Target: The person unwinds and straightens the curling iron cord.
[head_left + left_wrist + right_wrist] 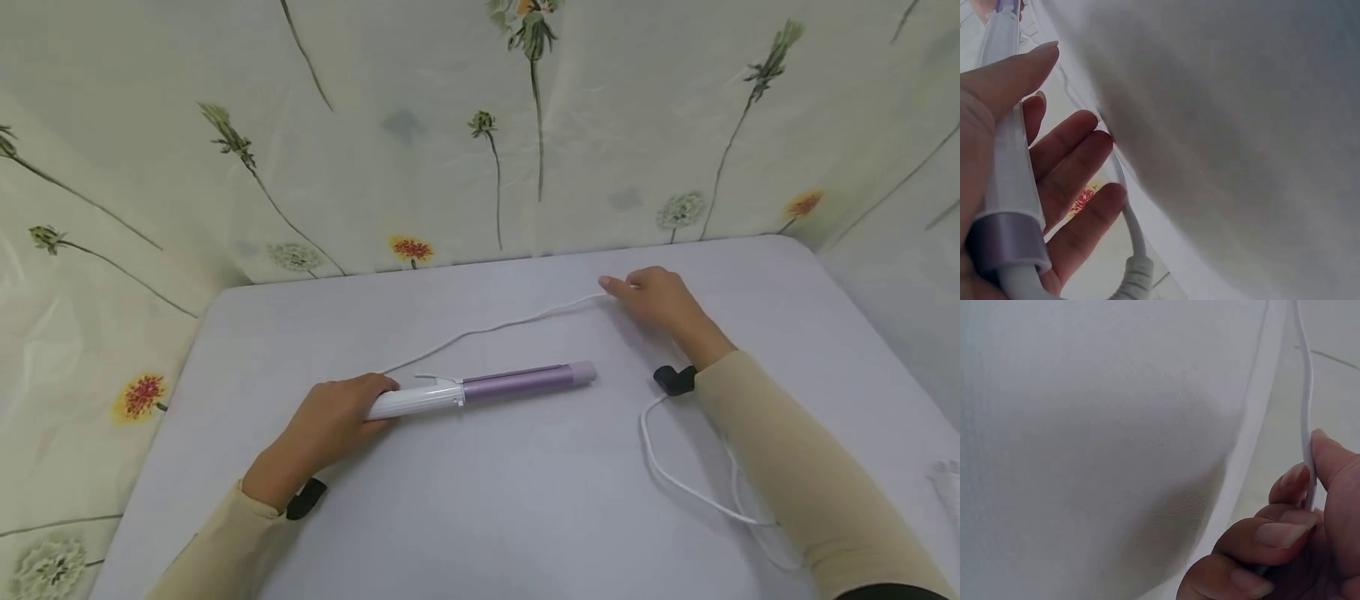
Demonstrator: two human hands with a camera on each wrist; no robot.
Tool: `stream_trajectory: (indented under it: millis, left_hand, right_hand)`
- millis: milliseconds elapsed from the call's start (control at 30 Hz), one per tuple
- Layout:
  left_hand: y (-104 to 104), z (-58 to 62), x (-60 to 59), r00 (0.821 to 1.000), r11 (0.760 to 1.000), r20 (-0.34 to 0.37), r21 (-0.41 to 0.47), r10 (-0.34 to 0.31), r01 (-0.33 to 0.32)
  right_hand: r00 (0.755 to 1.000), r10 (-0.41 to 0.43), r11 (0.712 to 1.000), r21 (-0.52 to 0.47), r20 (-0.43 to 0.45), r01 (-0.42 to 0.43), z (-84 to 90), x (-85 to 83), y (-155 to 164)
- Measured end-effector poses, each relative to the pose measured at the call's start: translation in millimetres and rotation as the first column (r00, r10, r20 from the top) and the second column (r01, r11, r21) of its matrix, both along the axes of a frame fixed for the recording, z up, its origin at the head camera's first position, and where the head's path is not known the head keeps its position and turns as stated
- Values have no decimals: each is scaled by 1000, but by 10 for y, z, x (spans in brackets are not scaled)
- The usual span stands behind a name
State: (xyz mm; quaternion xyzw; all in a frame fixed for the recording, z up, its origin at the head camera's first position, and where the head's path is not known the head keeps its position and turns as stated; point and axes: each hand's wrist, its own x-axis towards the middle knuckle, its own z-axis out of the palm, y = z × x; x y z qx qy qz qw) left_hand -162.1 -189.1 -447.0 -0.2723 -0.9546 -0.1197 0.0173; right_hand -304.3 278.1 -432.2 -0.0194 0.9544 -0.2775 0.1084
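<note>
A curling iron (517,383) with a white handle and a purple barrel points to the right, over the middle of the table. My left hand (333,423) grips its handle, thumb on one side and fingers round the other; the left wrist view shows the purple ring (1009,245) at the handle's end. From there the white cord (491,330) runs off to the right. Farther back, my right hand (663,304) pinches this cord (1307,394) between thumb and curled fingers. Part of the cord inside the right palm is hidden.
The table (495,508) has a white cover, and a flower-patterned curtain (420,150) hangs behind it. A loop of white cord (675,479) lies beside the right forearm. Something whitish (947,483), cut off by the frame, lies at the right edge.
</note>
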Motion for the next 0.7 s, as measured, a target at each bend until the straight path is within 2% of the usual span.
stream_trajectory:
  millis: [167,333,533,700]
  left_hand:
    - [-16,-23,-90,1000,1000,18,-5,1,-1]
    - [-74,-61,-185,995,1000,102,13,-13,11]
    - [-157,-106,-275,986,999,164,35,-4,-2]
    - [-219,-107,-299,975,999,223,37,20,-29]
  right_hand:
    - [999,37,999,31,-15,-36,-28,26,-29]
    - [992,123,990,67,18,-124,-60,37,-73]
    - [981,194,980,41,9,-195,-36,70,-22]
    - [964,267,963,40,-11,-266,31,196,66]
